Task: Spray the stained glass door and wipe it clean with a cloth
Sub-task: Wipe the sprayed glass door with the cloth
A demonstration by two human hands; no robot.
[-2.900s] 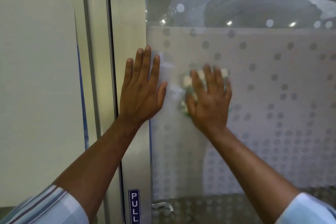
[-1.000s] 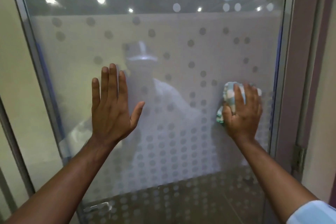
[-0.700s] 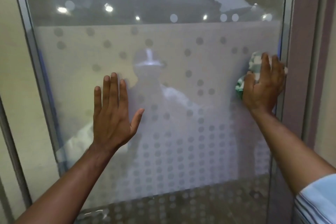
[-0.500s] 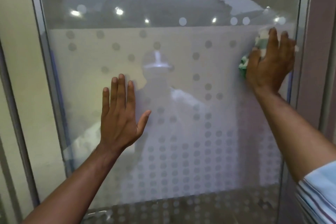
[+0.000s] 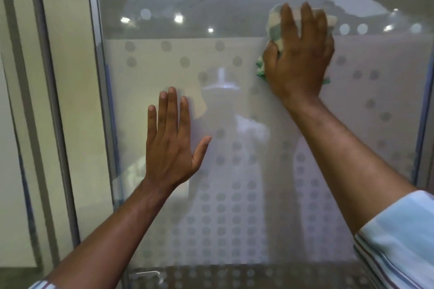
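Observation:
The glass door (image 5: 234, 105) fills the view, frosted with a dot pattern below a clear upper band. My right hand (image 5: 300, 54) presses a bunched white-and-green cloth (image 5: 274, 28) flat against the glass at the top edge of the frosted band, right of centre. Most of the cloth is hidden under the palm. My left hand (image 5: 171, 145) lies flat on the glass lower down and to the left, fingers spread, holding nothing. No spray bottle is in view.
The door's metal frame (image 5: 103, 105) runs down the left, with a pale wall panel (image 5: 70, 101) beyond it. The right frame edge (image 5: 422, 112) stands close to my right forearm. A reflection of a person shows in the glass.
My right hand has slid the cloth from the right edge of the glass up and back leftwards to the top of the frosted band. The left hand stays flat in place.

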